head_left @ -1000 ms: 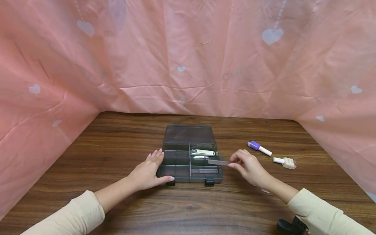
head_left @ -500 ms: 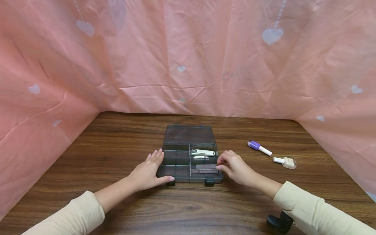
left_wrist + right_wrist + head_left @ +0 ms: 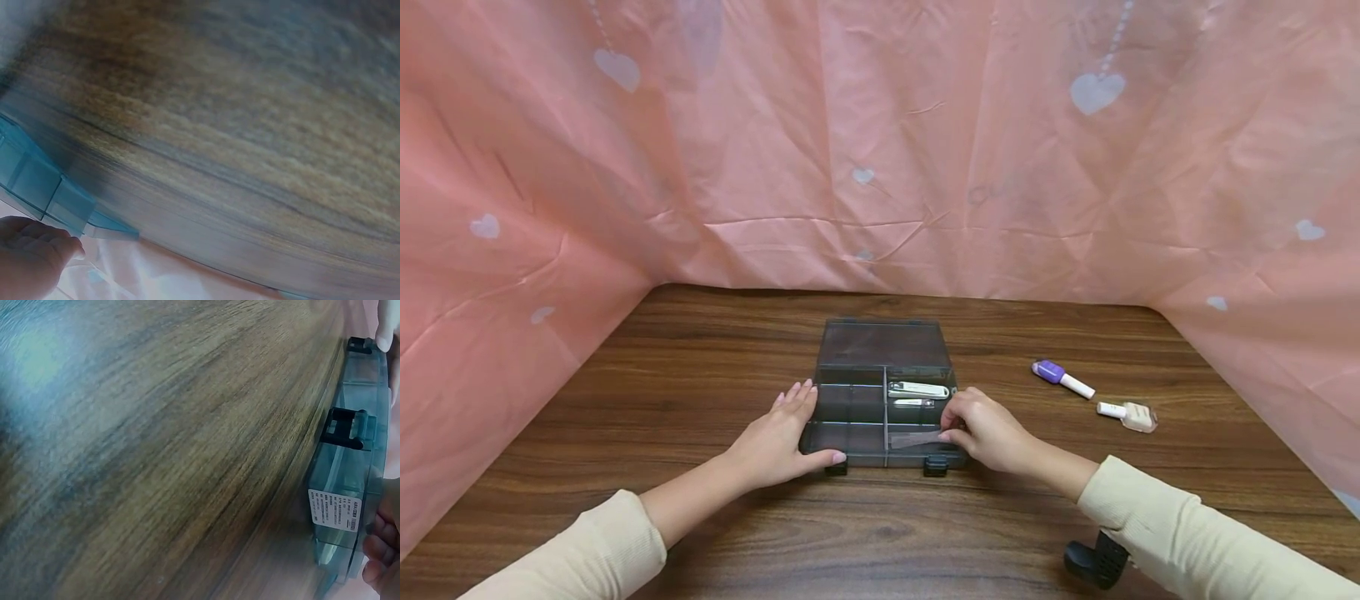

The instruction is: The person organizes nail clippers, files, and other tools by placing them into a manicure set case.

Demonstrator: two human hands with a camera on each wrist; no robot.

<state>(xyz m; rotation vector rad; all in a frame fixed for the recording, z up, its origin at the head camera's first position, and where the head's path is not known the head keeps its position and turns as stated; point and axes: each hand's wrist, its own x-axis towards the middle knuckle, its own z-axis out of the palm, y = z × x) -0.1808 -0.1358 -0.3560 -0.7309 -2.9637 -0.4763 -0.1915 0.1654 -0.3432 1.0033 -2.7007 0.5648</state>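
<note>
A dark see-through plastic organizer box (image 3: 850, 459) lies on the table with its lid (image 3: 883, 343) folded back. My left hand (image 3: 781, 435) rests on its left side, fingers extended along the edge and thumb at the front rim. With thumb and fingertips my right hand (image 3: 988, 432) pinches a thin translucent strip (image 3: 913, 439) low in the front right compartment. Just behind it lie a large nail clipper (image 3: 919, 390) and a smaller nail clipper (image 3: 913, 402). The right wrist view shows my right fingers (image 3: 379, 540) by the box's labelled front wall (image 3: 334, 509).
To the right lie a purple nail polish bottle (image 3: 1049, 371) and a cream nail polish bottle (image 3: 1138, 417), both with white caps. Two black latches (image 3: 935, 466) project from the box's front. Pink curtain (image 3: 880, 150) encloses the wooden table (image 3: 700, 350) at the back and sides.
My right hand has moved left and slightly down, carrying the translucent strip from beside the box into the front right compartment. My left hand has stayed in place.
</note>
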